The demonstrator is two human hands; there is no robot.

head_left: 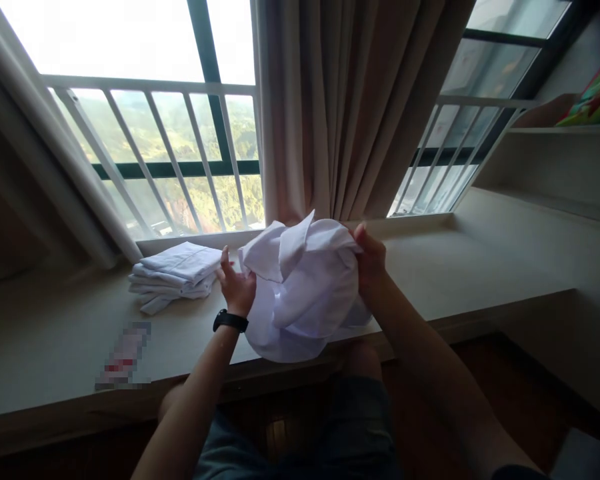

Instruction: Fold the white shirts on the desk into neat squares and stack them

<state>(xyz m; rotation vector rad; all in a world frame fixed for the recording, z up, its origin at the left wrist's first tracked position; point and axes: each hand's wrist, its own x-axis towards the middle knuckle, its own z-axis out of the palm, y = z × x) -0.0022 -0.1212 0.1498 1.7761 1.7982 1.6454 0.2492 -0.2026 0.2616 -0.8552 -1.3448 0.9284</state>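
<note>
A white collared shirt (310,293) hangs bunched between my hands, over the front edge of the windowsill ledge. My left hand (237,287), with a black watch on its wrist, grips the shirt's left side near the collar; its index finger points up. On the other side my right hand (371,260) is closed on the cloth, thumb up. Folds of fabric hide part of its fingers. Just left of my left hand lies a stack of folded white shirts (177,273).
The pale ledge (455,267) runs below barred windows (155,133) and beige curtains (320,113). A pixelated flat item (125,357) rests at its front left. Shelves (560,160) stand at the right, with a colourful package (595,97) on top. My knees are under the ledge's front edge.
</note>
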